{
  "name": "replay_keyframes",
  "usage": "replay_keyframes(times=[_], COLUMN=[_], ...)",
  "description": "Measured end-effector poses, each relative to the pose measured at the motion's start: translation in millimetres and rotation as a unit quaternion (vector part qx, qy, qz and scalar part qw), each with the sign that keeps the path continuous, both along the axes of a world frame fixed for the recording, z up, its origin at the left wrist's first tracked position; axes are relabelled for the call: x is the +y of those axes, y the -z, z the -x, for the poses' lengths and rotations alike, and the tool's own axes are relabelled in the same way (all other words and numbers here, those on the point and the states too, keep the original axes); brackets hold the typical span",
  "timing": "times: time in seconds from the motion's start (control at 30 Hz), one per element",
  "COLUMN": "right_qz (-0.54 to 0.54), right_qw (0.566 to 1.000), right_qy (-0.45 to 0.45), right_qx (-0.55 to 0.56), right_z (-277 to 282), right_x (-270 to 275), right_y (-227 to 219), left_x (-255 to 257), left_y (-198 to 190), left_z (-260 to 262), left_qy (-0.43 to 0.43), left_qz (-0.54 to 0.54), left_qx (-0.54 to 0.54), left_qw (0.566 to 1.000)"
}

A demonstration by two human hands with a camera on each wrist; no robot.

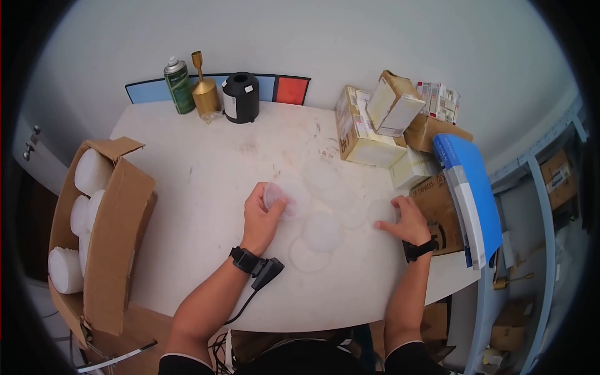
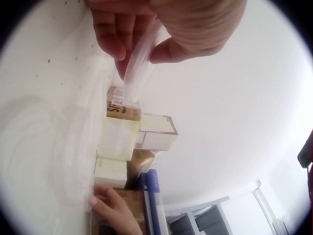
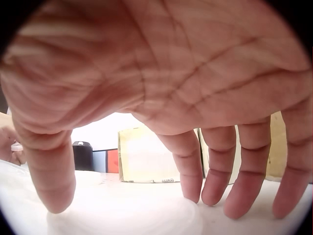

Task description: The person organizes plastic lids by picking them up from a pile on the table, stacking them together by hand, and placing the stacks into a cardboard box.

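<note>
My left hand (image 1: pixel 260 219) pinches a round, translucent plastic lid (image 2: pixel 138 66) between thumb and fingers, tilted on edge in the left wrist view. On the right, my right hand (image 1: pixel 409 224) arches palm-down over another clear lid (image 3: pixel 132 218) lying on the table. Its thumb and fingers are spread apart, with the fingertips down around that lid's rim. Between the hands lie several more such lids, among them a whitish one (image 1: pixel 322 231) overlapping a clearer one (image 1: pixel 306 256). Farther back another faint lid (image 1: pixel 322 174) lies on the white table (image 1: pixel 206 169).
To the left stands an open cardboard box (image 1: pixel 119 244) holding stacked white round containers (image 1: pixel 65 270). A green spray can (image 1: pixel 180 86), a brass-coloured holder (image 1: pixel 205 94) and a black cylinder (image 1: pixel 241 98) line the back. Small cartons (image 1: pixel 394 103) and blue binders (image 1: pixel 469 187) crowd the right side.
</note>
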State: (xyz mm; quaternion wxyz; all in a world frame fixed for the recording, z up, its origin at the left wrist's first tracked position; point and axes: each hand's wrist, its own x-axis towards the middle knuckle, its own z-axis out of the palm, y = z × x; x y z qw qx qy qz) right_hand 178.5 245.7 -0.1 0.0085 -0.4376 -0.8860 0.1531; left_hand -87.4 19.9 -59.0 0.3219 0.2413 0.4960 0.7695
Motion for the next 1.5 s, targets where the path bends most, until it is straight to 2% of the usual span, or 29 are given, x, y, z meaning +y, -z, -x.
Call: replay_keyframes(times=[0.17, 0.3, 0.4, 0.57, 0.6, 0.63, 0.7, 0.73, 0.87, 0.97, 1.27, 1.5], right_qz=[0.018, 0.058, 0.073, 0.089, 0.066, 0.014, -0.093, -0.082, -0.080, -0.118, -0.171, -0.177], right_qw=[0.999, 0.983, 0.950, 0.870, 0.892, 0.897, 0.890, 0.886, 0.877, 0.865, 0.845, 0.838], right_qy=[-0.004, -0.014, -0.007, 0.018, 0.009, -0.048, -0.162, -0.183, -0.213, -0.240, -0.321, -0.337], right_qx=[0.035, 0.175, 0.305, 0.485, 0.447, 0.439, 0.416, 0.418, 0.423, 0.424, 0.393, 0.390], right_z=[3, 1, 2, 41, 43, 48, 60, 65, 76, 81, 85, 85], right_x=[5, 10, 9, -44, -50, -55, -61, -66, -82, -89, -95, -102], right_y=[4, 7, 6, -13, -10, -6, 2, 6, 13, 10, 7, 12], left_x=[2, 1, 1, 0, 0, -1, -3, -4, -4, -3, -3, -7], left_y=[4, 3, 2, 0, 1, 2, 0, -5, -5, -11, -2, -13], left_z=[3, 3, 1, 2, 3, 3, 0, -1, -5, -8, -8, -21], left_qy=[-0.017, -0.005, -0.009, -0.012, -0.013, -0.013, -0.021, -0.030, 0.001, 0.012, 0.058, 0.118], left_qz=[0.008, 0.016, 0.038, 0.063, 0.049, 0.037, 0.021, 0.015, -0.012, -0.024, 0.015, 0.018], left_qx=[0.039, 0.028, 0.029, 0.029, 0.033, 0.036, 0.039, 0.041, 0.029, 0.017, 0.096, 0.138], left_qw=[0.999, 0.999, 0.999, 0.998, 0.998, 0.999, 0.999, 0.999, 1.000, 0.999, 0.994, 0.983])
